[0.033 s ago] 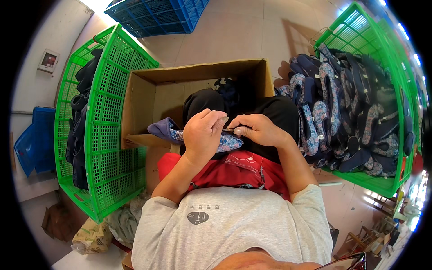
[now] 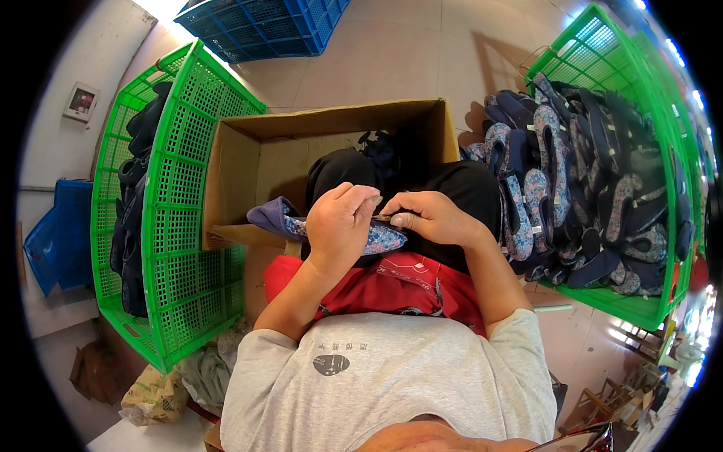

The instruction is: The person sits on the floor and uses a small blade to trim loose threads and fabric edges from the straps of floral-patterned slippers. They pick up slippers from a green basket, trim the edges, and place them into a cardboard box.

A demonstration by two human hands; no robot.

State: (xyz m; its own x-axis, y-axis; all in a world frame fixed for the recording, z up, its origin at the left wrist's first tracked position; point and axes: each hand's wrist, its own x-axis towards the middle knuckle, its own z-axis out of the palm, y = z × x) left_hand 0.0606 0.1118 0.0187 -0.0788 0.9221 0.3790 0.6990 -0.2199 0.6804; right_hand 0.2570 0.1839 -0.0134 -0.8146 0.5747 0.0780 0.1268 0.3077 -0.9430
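A soft fabric slipper with a blue floral print and a plain navy heel end (image 2: 386, 238) lies across the wearer's lap, heel to the left and toe to the right. The left hand (image 2: 336, 222) is clamped on its middle, thumb and fingertips drawn together above it. The right hand (image 2: 435, 217), just beside, pinches a thin dark item (image 2: 382, 218) at the slipper's far edge; it is too small to identify. Work on this slipper appears under way and unfinished, though its exact stage cannot be told. Beneath lie a red cloth with white print (image 2: 407, 282) and the knees of black trousers (image 2: 468, 192). Beyond the hands, an open brown cardboard box (image 2: 339, 117) surrounds the knees, with a dark bundle (image 2: 385, 154) toward its far side. To the right, a bright green plastic crate (image 2: 591, 47) holds a heap of similar floral and navy slippers (image 2: 553, 151); whether these are finished or waiting is unclear. To the left, another green mesh crate (image 2: 184, 203) holds dark fabric pieces (image 2: 134, 215). Farthest off stands a blue plastic crate (image 2: 275, 38).
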